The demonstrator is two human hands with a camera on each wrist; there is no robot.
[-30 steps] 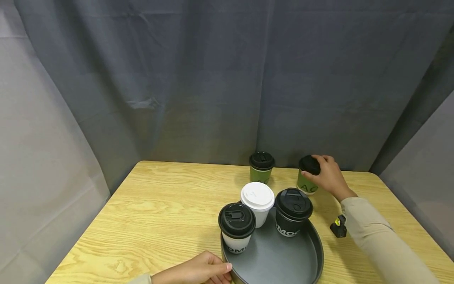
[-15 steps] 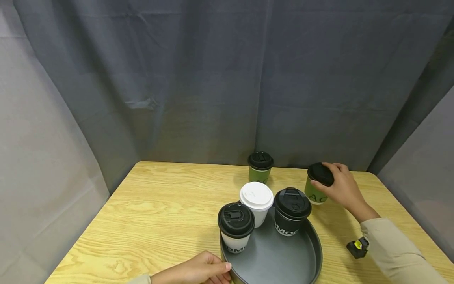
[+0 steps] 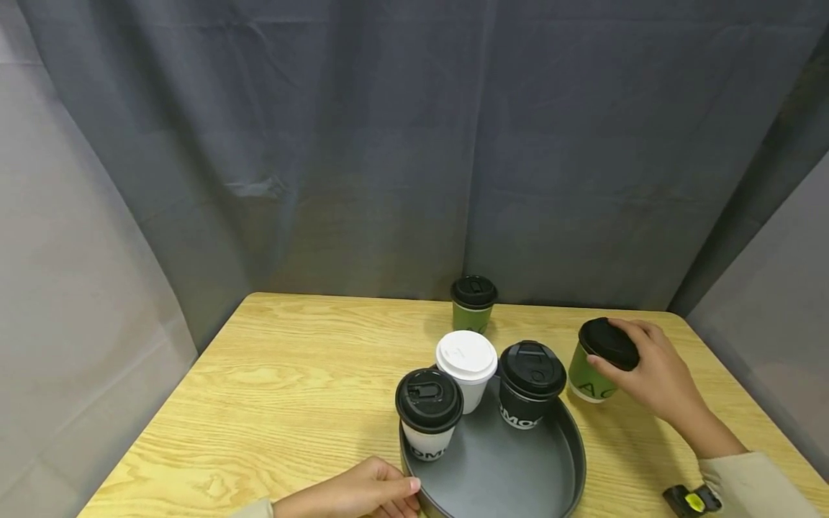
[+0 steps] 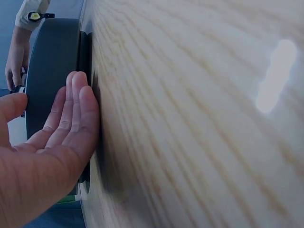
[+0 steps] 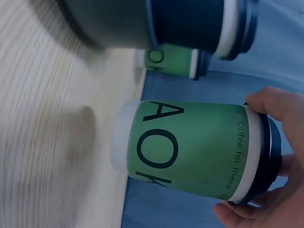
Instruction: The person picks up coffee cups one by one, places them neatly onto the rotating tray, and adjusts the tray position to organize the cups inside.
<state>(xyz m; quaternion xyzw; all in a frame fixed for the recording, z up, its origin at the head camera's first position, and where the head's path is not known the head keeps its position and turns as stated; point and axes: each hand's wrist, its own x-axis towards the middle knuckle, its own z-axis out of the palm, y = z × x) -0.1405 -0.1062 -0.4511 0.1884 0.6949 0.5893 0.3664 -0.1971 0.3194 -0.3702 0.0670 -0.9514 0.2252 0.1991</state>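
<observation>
My right hand (image 3: 663,378) grips a green paper coffee cup (image 3: 588,375) by its black lid, thumb on one side and fingers on the other. In the right wrist view this green cup (image 5: 194,147) is held just off the wood, its shadow apart from it. My left hand (image 3: 365,491) pinches the near left rim of a round dark grey tray (image 3: 512,467). The left wrist view shows the fingers (image 4: 71,111) lying along the tray's outer wall and the thumb over its rim. Three lidded cups stand in the tray: a white-lidded cup (image 3: 468,363), a black cup (image 3: 527,385), and a black-lidded white cup (image 3: 429,414).
A second green cup (image 3: 472,306) stands behind the tray near the table's back edge. The wooden table (image 3: 278,388) extends to the left, with grey curtains (image 3: 363,158) behind and at the sides.
My right hand has carried the green cup rightward and nearer, away from the table's back, to the tray's right side. The left hand and tray have stayed in place.
</observation>
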